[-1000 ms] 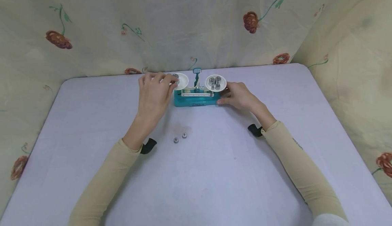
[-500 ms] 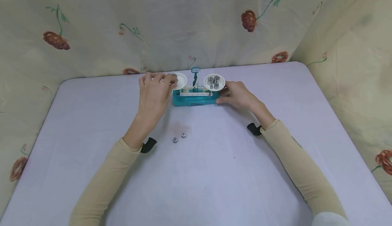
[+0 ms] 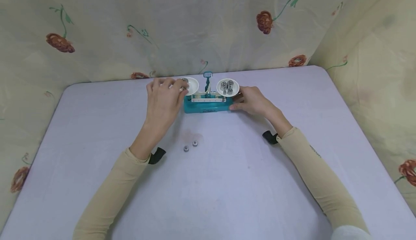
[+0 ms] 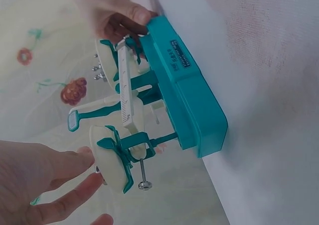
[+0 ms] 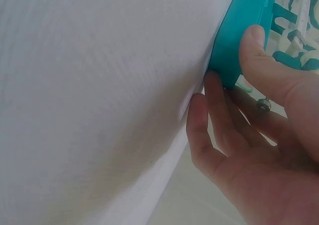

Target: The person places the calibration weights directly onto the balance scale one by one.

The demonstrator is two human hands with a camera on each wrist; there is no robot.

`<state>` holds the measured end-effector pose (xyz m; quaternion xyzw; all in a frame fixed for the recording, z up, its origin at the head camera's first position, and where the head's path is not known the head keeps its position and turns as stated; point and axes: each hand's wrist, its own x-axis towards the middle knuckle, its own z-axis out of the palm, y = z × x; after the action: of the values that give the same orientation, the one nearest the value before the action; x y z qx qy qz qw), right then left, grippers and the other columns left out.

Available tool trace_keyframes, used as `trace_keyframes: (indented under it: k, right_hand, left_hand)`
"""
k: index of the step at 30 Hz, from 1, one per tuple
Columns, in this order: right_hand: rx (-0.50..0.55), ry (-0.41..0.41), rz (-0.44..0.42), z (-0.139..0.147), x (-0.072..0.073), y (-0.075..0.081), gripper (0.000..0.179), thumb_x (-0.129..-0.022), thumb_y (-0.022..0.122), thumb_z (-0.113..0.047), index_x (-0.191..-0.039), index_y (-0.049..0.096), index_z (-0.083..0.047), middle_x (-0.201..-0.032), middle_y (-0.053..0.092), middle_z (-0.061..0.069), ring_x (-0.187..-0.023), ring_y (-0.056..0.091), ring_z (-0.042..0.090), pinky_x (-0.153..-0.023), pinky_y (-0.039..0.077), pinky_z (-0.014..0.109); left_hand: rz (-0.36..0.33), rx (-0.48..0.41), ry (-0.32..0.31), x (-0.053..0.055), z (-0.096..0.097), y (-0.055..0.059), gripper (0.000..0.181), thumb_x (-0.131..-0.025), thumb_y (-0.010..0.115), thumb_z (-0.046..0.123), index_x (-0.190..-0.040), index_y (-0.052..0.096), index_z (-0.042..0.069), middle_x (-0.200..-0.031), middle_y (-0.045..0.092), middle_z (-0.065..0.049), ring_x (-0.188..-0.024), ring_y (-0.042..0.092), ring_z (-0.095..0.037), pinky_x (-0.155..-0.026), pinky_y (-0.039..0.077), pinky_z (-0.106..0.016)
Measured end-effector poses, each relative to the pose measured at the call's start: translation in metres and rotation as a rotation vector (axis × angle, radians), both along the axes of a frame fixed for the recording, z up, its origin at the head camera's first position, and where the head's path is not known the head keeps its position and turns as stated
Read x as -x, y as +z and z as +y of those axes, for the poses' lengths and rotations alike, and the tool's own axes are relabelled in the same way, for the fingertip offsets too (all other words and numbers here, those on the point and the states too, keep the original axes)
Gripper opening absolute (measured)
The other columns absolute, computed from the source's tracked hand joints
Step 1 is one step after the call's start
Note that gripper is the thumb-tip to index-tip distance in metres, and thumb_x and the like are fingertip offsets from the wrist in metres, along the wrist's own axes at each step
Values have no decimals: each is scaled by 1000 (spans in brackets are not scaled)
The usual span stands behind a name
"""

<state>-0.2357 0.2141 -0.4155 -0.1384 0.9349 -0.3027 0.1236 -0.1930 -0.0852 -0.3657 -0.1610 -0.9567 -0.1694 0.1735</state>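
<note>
A teal balance scale (image 3: pixel 208 106) with two white pans stands near the table's far edge. My left hand (image 3: pixel 164 97) is at the left pan (image 3: pixel 193 86), thumb and fingers slightly parted at its rim. Beside those fingertips, a metal weight (image 3: pixel 185 80) sits on that pan, partly hidden by the hand. The right pan (image 3: pixel 237 89) carries several metal weights (image 3: pixel 230 85). With its thumb on the front of the teal base (image 5: pixel 232 46) and its fingers behind, my right hand (image 3: pixel 254 101) grips the scale's right end.
Two small metal weights, a left one (image 3: pixel 186 148) and a right one (image 3: pixel 195 143), lie on the white-covered table (image 3: pixel 214 189) in front of the scale. A flowered curtain (image 3: pixel 208 27) hangs right behind the table. Black camera mounts stick out from both wrists.
My left thumb and fingertips have parted a little at the left pan, and the weight there shows more. The right hand stays on the base. The head view has shifted slightly.
</note>
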Motion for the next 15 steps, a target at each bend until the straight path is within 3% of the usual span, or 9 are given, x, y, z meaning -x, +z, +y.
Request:
trace_keyframes:
  k: [15]
  right_hand:
    - [3, -8, -14, -1, 0, 0, 59, -95, 84, -19, -144, 59, 2, -136, 73, 24, -131, 69, 40, -115, 52, 54]
  left_hand:
    - [18, 5, -10, -9, -1, 1, 24, -106, 69, 30, -124, 75, 15, -127, 77, -18, -128, 59, -44, -112, 41, -62]
